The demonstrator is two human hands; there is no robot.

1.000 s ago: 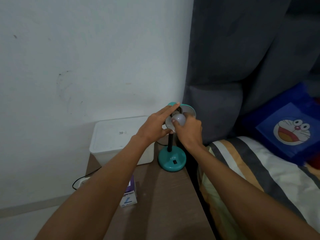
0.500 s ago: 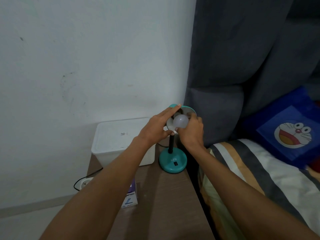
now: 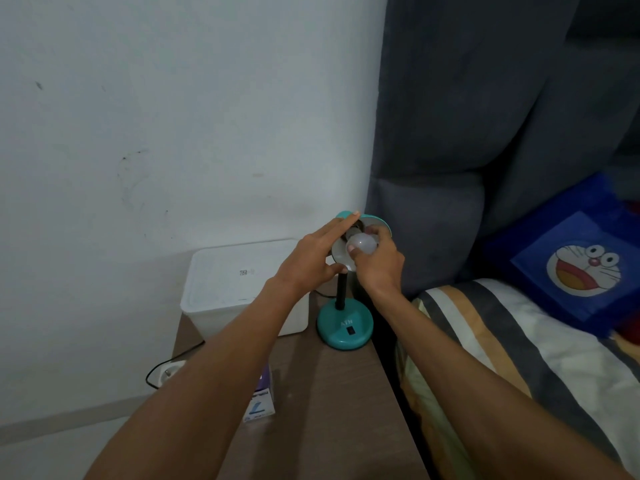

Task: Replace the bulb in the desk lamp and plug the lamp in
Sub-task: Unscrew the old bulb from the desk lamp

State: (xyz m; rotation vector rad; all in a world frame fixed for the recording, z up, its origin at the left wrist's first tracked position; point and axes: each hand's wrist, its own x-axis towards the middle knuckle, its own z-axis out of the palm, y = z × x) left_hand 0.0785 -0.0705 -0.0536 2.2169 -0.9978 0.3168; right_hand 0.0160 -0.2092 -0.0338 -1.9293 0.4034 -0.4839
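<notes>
Up against the bed, a brown desk carrying a white storage box and the teal desk lamp at its far right corner. Left hand cradling the tilted lamp shade, fingers laid straight along its rim, thumb underneath. Right hand wrapped around the white bulb, right at the socket mouth. Possibly being screwed in or out, hard to call from here. Small bulb carton lying near the desk's front edge. Plug loose by the wall, so plugging in still ahead.
</notes>
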